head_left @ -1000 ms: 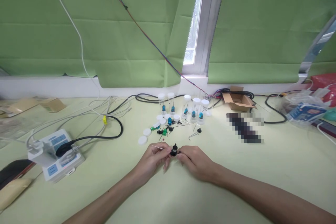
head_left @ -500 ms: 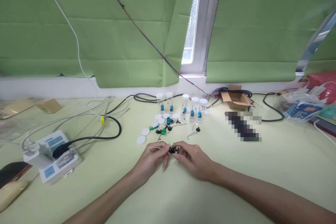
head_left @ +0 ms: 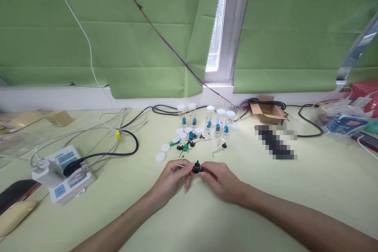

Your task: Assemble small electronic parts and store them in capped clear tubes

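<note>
A small black fitting with an upright knob (head_left: 196, 168) is held between my two hands above the near part of the table. The thumb and fingers of my left hand (head_left: 174, 175) pinch its left side, and a thin metal rod (head_left: 176, 165) sticks out leftward from the same hand. My right hand (head_left: 220, 179) is closed with its fingertips on the fitting's right end. Beyond the hands lie a bent metal key (head_left: 217, 152), a black knob-like part (head_left: 224, 145), green parts (head_left: 185, 148) and a blue part (head_left: 191, 136). Fine details of the fitting are too small to tell.
Several clear tubes with white lids (head_left: 226, 124) stand behind, with blue parts inside. Loose white lids (head_left: 161, 156) lie left of them. A power strip (head_left: 66, 173) with cables is at left. An open cardboard box (head_left: 267, 113) and a plastic bag (head_left: 339, 120) sit at right.
The black fitting has turned, so its knob now points up. My right fingers have closed in on its right end. My left hand has kept its grip, and the view has shifted slightly.
</note>
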{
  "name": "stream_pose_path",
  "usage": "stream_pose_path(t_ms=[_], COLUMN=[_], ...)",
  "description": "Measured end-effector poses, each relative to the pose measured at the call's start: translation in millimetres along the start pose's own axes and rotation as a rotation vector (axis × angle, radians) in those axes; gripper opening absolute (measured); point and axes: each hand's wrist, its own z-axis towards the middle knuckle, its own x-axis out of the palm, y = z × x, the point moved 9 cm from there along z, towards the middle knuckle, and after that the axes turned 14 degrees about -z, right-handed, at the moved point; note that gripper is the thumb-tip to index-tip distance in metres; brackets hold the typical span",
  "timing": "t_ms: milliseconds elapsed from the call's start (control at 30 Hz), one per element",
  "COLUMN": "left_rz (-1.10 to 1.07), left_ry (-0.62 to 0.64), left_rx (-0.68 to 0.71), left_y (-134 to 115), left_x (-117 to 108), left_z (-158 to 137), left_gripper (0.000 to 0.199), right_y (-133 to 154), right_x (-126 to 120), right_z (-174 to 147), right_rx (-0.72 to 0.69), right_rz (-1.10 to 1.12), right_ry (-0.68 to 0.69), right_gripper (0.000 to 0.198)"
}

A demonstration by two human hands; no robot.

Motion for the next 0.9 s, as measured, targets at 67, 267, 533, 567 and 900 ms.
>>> stream_pose_path(t_ms=[67,267,533,567,900], left_rz=[0.003,0.017,0.006,-0.001,0.013], left_ry=[-0.001,-0.016,-0.012,-0.022,-0.026], left_rx=[0.0,-0.005,0.006,0.008,0.019], left_y=[0,-1,0,0,0], left_x=[1,1,0,-1,-2], left_z=[0,0,-1,-1,-1], left_gripper=[0.028,0.03,0.028,0.028,0.028], right_y=[1,2,-6,-7,-7], right_x=[2,5,5,5,3], right_z=[1,2,-2,-2,-2], right_rx=[-0.006,-0.021,0.083,0.084,0.057], right_rz=[-0.013,-0.039,0.103,0.131,0.114], right_ry=[0.016,0.053,0.051,0.046,0.0], right_gripper=[0.03,0.037,0.016,0.021,0.013])
